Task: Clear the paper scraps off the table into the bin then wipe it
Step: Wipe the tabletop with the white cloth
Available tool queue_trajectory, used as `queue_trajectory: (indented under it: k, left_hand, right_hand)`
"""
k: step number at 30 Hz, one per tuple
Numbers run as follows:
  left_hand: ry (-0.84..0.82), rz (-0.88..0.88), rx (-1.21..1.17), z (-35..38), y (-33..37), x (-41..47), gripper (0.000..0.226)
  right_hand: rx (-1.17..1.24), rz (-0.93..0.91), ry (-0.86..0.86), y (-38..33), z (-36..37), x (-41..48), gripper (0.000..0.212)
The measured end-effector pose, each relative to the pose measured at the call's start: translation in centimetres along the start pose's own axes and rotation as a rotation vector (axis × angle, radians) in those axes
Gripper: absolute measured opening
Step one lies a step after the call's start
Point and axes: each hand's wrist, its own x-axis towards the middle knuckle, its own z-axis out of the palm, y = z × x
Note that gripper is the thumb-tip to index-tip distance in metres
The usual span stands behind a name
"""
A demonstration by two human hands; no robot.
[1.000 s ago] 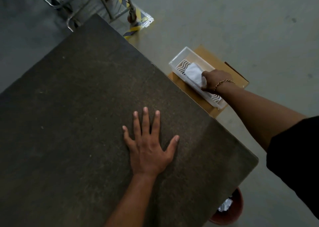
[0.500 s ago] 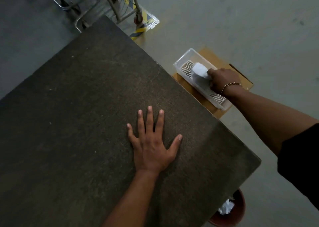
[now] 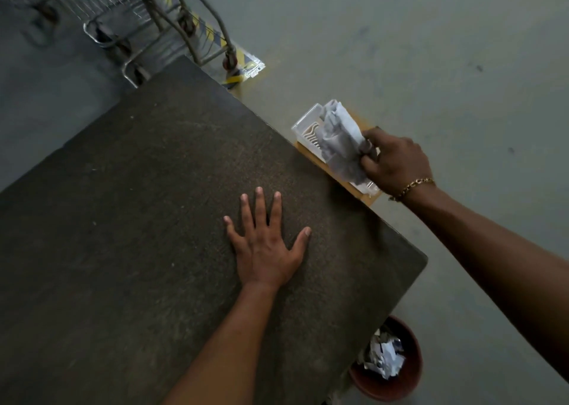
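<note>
Fingers [image 3: 369, 166] of the right hand [image 3: 400, 164] pinch the cloth [image 3: 338, 139] just past the tabletop [image 3: 138, 204] edge; lay it flat, then rub

On the surface [image 3: 123, 219], toward its right edge: left hand [image 3: 264, 250], flat, palm down. Past that right edge, lower, on the floor [image 3: 415, 50]: a box [image 3: 365, 195], with a tray [image 3: 304, 124] on top of it. Above the tray: right hand [image 3: 397, 164], fingers [image 3: 368, 161] pinched round a cloth [image 3: 341, 146]. Cloth to the left of that hand, in front of most of the tray; touching it or not, impossible to tell. Nearer, beside the surface's near right corner and partly under it: bin [image 3: 409, 374] on the floor, paper scraps [image 3: 385, 355] inside. Behind the far corner of the surface: a wire trolley [image 3: 138, 13], with floor tape [image 3: 243, 65] just beside its right wheel.
</note>
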Motion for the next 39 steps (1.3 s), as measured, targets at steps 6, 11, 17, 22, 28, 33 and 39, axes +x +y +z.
queue_trajectory:
  k: [6,11,17,22,28,33,39]
  left_hand:
    - [-0.189,0.041,-0.090,-2.0,-0.5,0.3,0.087]
    - [-0.079,-0.230,-0.971,-7.1,-2.6,-4.4,0.030]
    - [-0.123,-0.489,-1.549,-11.4,-2.9,-21.1,0.064]
    - [-0.005,-0.668,-1.872,-12.5,-3.1,-31.2,0.055]
    - [0.218,-0.940,-2.025,-11.6,-7.0,-39.1,0.043]
    - [0.419,-0.988,-2.266,-12.3,-12.2,-44.3,0.066]
    - [0.396,-0.957,-1.973,-13.5,-19.2,-49.7,0.040]
  right_hand:
    - [0.088,0.006,-0.003,-3.7,-3.7,-10.2,0.039]
    - [0.209,0.010,-0.054,-7.5,-4.8,-17.0,0.035]
    - [0.449,-0.084,-0.152,-13.8,-5.8,-24.6,0.027]
    - [0.478,-0.336,-0.421,-18.1,-4.8,-32.7,0.028]
    - [0.498,-0.540,-0.594,-23.2,-3.4,-38.8,0.051]
    - [0.732,-0.154,-0.941,-29.8,-2.8,-40.5,0.028]
    - [0.774,-0.023,-1.194,-38.3,-0.8,-44.9,0.026]
